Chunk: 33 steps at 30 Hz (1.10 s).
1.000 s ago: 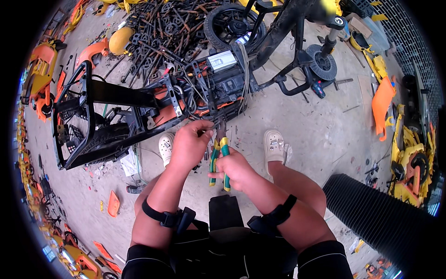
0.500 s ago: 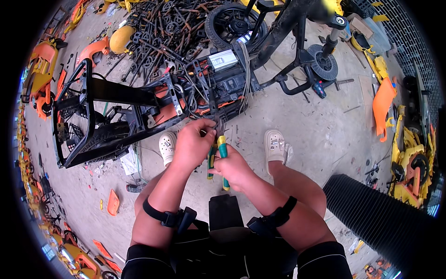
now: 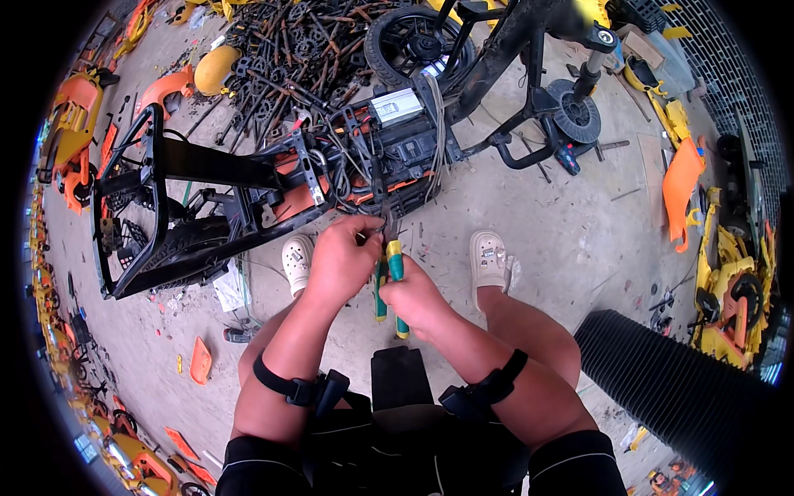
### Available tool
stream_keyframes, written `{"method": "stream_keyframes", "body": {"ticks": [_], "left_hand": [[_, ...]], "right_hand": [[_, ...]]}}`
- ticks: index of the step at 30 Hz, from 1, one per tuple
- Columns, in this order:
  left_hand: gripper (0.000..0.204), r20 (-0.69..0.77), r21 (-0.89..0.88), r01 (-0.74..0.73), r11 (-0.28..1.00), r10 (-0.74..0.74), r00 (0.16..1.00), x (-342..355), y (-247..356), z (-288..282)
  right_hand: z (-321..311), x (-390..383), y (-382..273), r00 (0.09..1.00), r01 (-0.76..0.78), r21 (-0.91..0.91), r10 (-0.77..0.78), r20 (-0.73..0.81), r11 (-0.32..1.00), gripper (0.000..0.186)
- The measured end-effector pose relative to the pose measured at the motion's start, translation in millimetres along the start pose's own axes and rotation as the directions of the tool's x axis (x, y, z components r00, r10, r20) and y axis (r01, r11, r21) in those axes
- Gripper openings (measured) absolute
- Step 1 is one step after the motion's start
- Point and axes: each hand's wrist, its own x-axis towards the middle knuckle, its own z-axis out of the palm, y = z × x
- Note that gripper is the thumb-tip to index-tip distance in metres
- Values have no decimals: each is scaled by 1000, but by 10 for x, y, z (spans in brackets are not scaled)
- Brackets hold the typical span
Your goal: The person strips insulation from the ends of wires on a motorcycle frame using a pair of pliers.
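My right hand [image 3: 411,299] is closed round the green and yellow handles of a pair of pliers [image 3: 396,263]. The jaws point away from me, at the near edge of a black electric scooter frame [image 3: 219,169]. Close beside the jaws, my left hand [image 3: 347,252] is pinched, thumb against fingers. What it grips is too small and hidden to name. Just beyond both hands, a bundle of cables [image 3: 437,136] and a silver box [image 3: 397,107] lie in the open middle of the frame.
A heap of rusty metal parts [image 3: 289,54] lies beyond the frame, beside a loose wheel [image 3: 418,45]. A power drill [image 3: 568,159] is on the floor at right. Orange panels [image 3: 683,192] and a ribbed black object [image 3: 662,388] are further right; another tool [image 3: 237,335] lies at left.
The plier handles have come closer together in my right hand. My left hand stays almost in the same place beside the jaws.
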Motion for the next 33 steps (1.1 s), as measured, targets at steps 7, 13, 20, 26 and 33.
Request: {"method": "stream_keyframes", "body": {"ticks": [7,13,20,26,33], "left_hand": [[23,17,-53,-12,999,13,1000,-13,83,-20],[24,2,-50,-11,999,11,1000,-4,10,-26],[24,45,141,7,990,-13,999,-38,105,-81],[22,90,305,53,951,-84,992,-99,165,-164],[22,62,310,125,943,-151,986,-101,215,-240]], "right_hand": [[17,53,78,993,93,11,-92,-75,996,40],[-17,8,-48,997,-23,269,0,82,963,40],[-12,90,38,998,-60,265,54,29,963,29],[-100,117,48,995,-90,260,101,-27,961,21],[-339,279,68,984,-42,381,105,-147,924,22]]}}
